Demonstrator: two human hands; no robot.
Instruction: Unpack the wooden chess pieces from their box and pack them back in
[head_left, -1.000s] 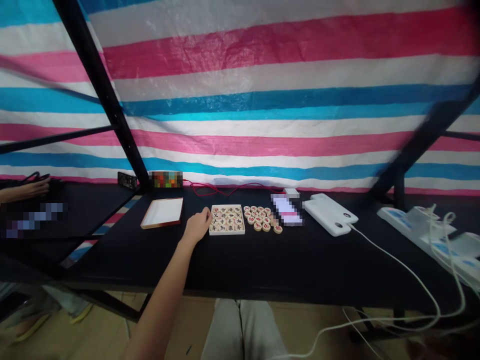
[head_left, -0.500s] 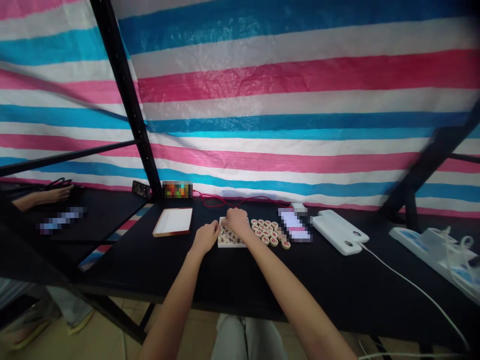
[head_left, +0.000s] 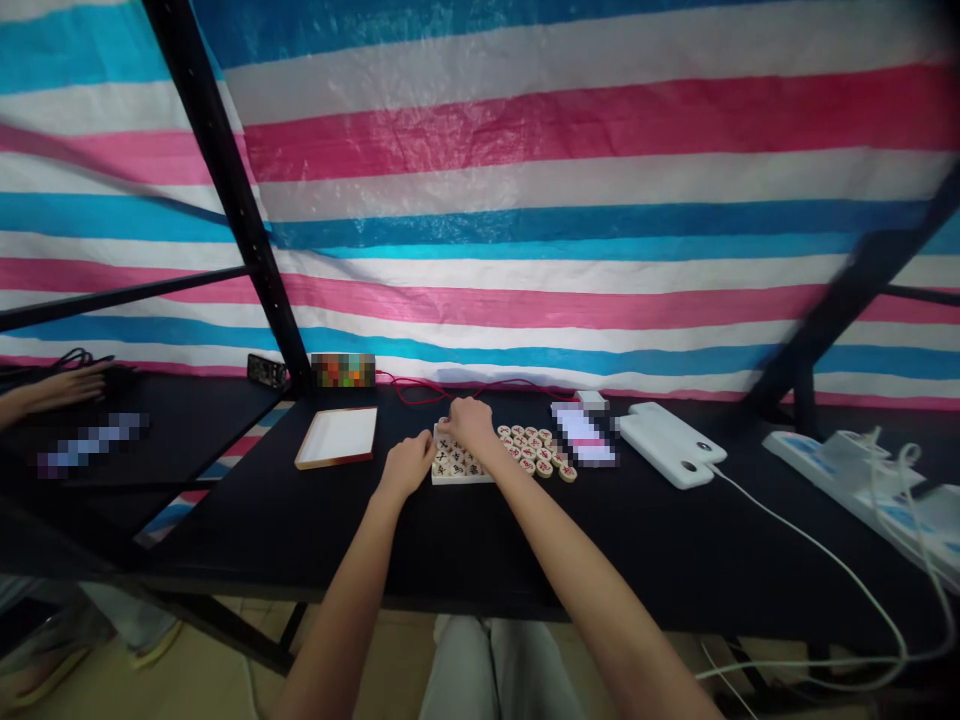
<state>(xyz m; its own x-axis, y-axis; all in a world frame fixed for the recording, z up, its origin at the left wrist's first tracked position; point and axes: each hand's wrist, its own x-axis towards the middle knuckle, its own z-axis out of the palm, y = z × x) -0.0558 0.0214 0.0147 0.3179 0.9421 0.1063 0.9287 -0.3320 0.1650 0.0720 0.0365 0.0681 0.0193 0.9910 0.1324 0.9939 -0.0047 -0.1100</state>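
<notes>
Brown-rimmed box (head_left: 337, 438): placed at 10 o'clock from the left hand.
Left hand (head_left: 407, 465): rested, fingers bent, at the tray's 9 o'clock edge; whether the edge is gripped cannot be told.
White tray (head_left: 457, 480): found at 3 o'clock from the left hand, filled with black-marked pieces (head_left: 457, 469); long axis obscured.
Right hand (head_left: 469, 420): held over the tray, just apart from the left; fingertips hidden, grip unclear.
Red-marked pieces (head_left: 526, 466): spread from 10 to 4 o'clock, reached more nearly by the right hand.

Loose discs (head_left: 527, 466) right of box (head_left: 461, 480)
</notes>
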